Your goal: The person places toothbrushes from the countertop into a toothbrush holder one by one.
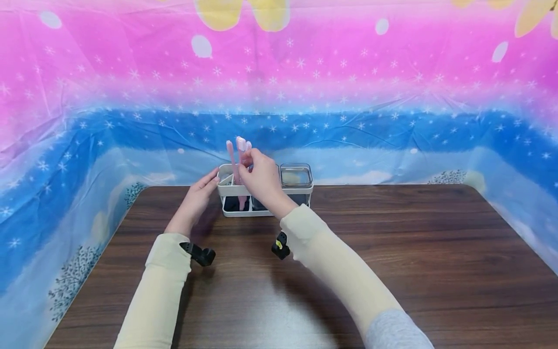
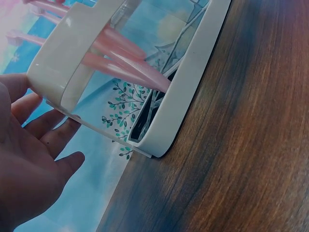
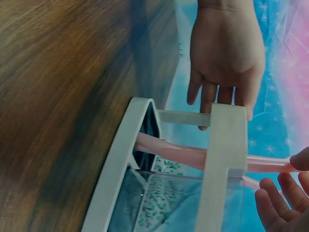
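Note:
A white toothbrush holder (image 1: 265, 213) stands near the back edge of the table, with several pink toothbrushes (image 1: 231, 154) upright in its left compartment. My right hand (image 1: 263, 178) reaches over the holder from the front and pinches a pink toothbrush (image 3: 268, 164) between thumb and fingers, its lower end still inside the compartment. At the holder's left end, my left hand (image 1: 193, 204) touches the white side with extended fingers; in the left wrist view its fingers (image 2: 60, 128) lie along the outer end. Part of the right hand is cut off in the right wrist view.
A clear square cup (image 1: 296, 175) sits in the holder's right section. The brown wooden table (image 1: 414, 252) stretches out in front and to the right. A pink and blue patterned cloth (image 1: 370, 121) hangs close behind and at both sides.

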`<state>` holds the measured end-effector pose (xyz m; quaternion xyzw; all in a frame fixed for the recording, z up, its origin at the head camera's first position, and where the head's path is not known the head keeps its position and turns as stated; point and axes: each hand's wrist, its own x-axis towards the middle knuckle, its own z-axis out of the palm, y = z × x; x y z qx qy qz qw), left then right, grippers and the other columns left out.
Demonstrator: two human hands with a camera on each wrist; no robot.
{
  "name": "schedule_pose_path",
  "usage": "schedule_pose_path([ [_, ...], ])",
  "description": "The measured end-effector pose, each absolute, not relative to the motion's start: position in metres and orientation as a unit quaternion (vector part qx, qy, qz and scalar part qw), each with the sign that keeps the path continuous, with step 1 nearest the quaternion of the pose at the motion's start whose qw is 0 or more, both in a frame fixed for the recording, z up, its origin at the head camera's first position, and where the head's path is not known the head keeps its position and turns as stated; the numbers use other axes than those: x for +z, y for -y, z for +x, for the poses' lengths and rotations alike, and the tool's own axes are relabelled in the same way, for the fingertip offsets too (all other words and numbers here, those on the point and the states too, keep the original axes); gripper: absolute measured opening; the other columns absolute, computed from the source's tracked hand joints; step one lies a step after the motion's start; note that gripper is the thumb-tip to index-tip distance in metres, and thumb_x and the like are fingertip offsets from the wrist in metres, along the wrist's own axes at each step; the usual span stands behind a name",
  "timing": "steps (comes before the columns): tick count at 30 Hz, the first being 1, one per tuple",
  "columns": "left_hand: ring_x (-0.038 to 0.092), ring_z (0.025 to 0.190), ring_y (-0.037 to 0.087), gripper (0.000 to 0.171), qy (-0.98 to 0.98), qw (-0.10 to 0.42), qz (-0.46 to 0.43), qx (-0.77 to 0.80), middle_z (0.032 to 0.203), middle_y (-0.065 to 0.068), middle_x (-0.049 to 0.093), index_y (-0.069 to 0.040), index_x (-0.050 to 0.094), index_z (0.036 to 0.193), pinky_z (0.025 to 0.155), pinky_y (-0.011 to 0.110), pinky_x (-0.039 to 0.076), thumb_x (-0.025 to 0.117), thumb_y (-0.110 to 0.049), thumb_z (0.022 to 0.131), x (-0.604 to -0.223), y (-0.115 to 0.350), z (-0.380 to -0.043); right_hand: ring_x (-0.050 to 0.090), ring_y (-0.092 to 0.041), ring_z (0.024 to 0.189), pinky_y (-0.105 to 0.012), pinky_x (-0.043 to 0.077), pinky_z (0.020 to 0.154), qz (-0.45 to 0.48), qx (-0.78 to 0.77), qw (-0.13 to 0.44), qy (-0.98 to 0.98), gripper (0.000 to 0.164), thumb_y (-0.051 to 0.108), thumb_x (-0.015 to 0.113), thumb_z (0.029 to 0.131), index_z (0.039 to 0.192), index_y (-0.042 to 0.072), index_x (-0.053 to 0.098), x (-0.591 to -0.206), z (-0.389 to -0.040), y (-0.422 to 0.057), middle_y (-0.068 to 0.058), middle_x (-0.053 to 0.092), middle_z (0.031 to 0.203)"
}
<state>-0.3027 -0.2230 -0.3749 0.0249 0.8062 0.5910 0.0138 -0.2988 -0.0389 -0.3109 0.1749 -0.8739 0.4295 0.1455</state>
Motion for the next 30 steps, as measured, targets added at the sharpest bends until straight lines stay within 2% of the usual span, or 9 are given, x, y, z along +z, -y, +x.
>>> schedule_pose_path([
  [7, 0.01, 0.147, 0.033, 0.054, -0.807, 0.012, 0.027, 0.59, 0.161, 0.009, 0.011, -0.02, 0.022, 0.155, 0.115, 0.06, 0.017, 0.037, -0.035, 0.105, -0.374, 0.223, -0.302, 0.064, -0.016, 0.09, -0.027, 0.057, 0.08, 0.174, 0.428, 0.129, 0.878, 0.021, 0.019, 0.059, 0.096, 0.113, 0.007, 0.061, -0.322, -0.299, 0.039, -0.007, 0.069, 0.107],
  [23, 0.006, 0.148, 0.032, 0.053, -0.814, 0.009, 0.022, 0.581, 0.161, 0.01, 0.011, -0.02, 0.022, 0.155, 0.116, 0.058, 0.014, 0.036, -0.034, 0.105, -0.373, 0.222, -0.301, 0.063, -0.015, 0.085, -0.023, 0.057, 0.073, 0.178, 0.429, 0.108, 0.879, 0.019, 0.018, 0.062, 0.095, 0.109, 0.006, 0.061, -0.332, -0.299, 0.04, -0.007, 0.068, 0.1],
  [30, 0.007, 0.148, 0.032, 0.053, -0.814, 0.011, 0.022, 0.581, 0.162, 0.009, 0.01, -0.021, 0.022, 0.155, 0.116, 0.059, 0.014, 0.036, -0.034, 0.105, -0.374, 0.223, -0.301, 0.063, -0.015, 0.087, -0.024, 0.057, 0.075, 0.175, 0.418, 0.103, 0.885, 0.02, 0.019, 0.062, 0.095, 0.11, 0.007, 0.061, -0.333, -0.299, 0.039, -0.007, 0.069, 0.101],
])
